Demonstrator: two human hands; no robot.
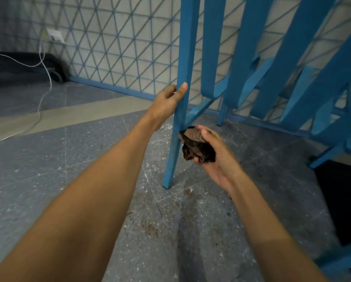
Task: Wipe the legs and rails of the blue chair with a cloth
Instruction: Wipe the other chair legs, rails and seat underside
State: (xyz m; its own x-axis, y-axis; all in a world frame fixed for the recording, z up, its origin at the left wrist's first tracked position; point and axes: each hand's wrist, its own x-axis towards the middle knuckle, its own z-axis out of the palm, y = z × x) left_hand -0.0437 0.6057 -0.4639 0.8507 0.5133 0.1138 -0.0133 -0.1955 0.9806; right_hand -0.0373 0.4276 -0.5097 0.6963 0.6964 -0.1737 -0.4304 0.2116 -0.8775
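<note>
The blue chair (252, 58) fills the upper right, tilted, its slats and rails slanting across the view. Its nearest leg (175, 151) runs down to the floor at centre. My left hand (170, 100) is wrapped around that leg about halfway up. Below it, my right hand (213, 155) holds a crumpled dark brown cloth (197, 147), and the cloth presses against the right side of the same leg where a diagonal rail (201, 110) meets it.
The grey speckled tile floor (89, 159) has white flecks and brown stains. A patterned wall (119, 37) with a blue skirting stands behind. A white cable (45, 78) hangs from a wall socket (55, 36). A dark bag (17, 68) lies at far left.
</note>
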